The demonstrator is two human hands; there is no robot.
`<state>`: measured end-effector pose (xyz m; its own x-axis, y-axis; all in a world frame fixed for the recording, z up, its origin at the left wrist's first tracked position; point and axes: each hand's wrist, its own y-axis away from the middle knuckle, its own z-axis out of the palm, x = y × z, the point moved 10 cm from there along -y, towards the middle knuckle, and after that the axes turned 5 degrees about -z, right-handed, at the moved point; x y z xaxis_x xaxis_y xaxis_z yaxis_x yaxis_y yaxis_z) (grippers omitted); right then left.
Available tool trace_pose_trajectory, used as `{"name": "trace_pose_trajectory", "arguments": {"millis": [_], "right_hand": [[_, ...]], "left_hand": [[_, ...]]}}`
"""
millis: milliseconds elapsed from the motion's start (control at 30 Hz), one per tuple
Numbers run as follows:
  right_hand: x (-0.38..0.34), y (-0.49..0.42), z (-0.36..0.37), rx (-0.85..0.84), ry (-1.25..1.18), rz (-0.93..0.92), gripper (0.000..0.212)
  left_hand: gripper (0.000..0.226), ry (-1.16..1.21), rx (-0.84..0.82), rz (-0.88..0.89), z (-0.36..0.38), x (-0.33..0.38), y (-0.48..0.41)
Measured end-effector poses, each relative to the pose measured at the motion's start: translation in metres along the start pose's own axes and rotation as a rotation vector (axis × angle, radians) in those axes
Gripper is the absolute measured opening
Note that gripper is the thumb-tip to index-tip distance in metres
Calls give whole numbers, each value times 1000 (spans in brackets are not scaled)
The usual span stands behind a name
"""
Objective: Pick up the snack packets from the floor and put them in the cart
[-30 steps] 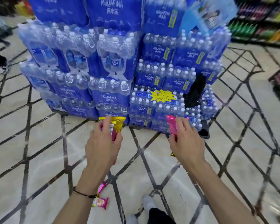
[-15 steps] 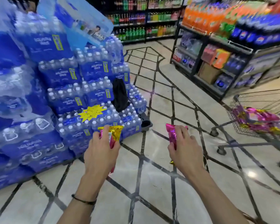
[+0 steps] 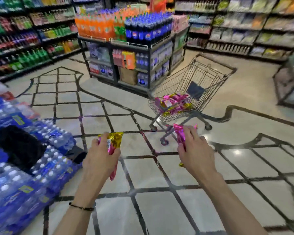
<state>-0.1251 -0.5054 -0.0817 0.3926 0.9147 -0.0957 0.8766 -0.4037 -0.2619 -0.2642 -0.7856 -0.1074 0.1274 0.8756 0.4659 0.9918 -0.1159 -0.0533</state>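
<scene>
My left hand (image 3: 100, 158) grips a pink and gold snack packet (image 3: 115, 141) held upright, its gold end at the top. My right hand (image 3: 196, 153) grips another pink snack packet (image 3: 179, 133); a gold tip shows below the palm. A wire shopping cart (image 3: 215, 82) stands ahead and slightly right, about a step or two beyond my hands. Several pink and gold packets (image 3: 174, 102) lie in its basket. No packets on the floor are in view.
A stack of blue shrink-wrapped water bottle packs (image 3: 24, 167) fills the left side, with a black cloth on it. A drinks display island (image 3: 131, 48) stands behind the cart. Shelves line the back and left walls. A wire rack (image 3: 290, 82) is at the right.
My view has swung right, away from the water stack, bringing the cart from the right edge to ahead of me. Both hands keep the same packets.
</scene>
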Motion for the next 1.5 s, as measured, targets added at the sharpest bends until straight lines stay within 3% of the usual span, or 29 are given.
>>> {"name": "trace_pose_trajectory", "arguments": {"millis": [267, 500, 833, 1133, 1500], "right_hand": [[138, -56, 1, 10, -16, 126, 50], [208, -132, 41, 0, -34, 177, 42], [288, -324, 89, -61, 4, 168, 46], [357, -464, 136, -95, -64, 151, 44], [405, -639, 220, -227, -156, -190, 48]], "left_hand": [[62, 0, -4, 159, 73, 183, -47], [57, 15, -59, 208, 151, 276, -121], [57, -27, -60, 289, 230, 406, -270], [63, -50, -87, 188, 293, 481, -384], [63, -22, -7, -107, 366, 533, -475]]}}
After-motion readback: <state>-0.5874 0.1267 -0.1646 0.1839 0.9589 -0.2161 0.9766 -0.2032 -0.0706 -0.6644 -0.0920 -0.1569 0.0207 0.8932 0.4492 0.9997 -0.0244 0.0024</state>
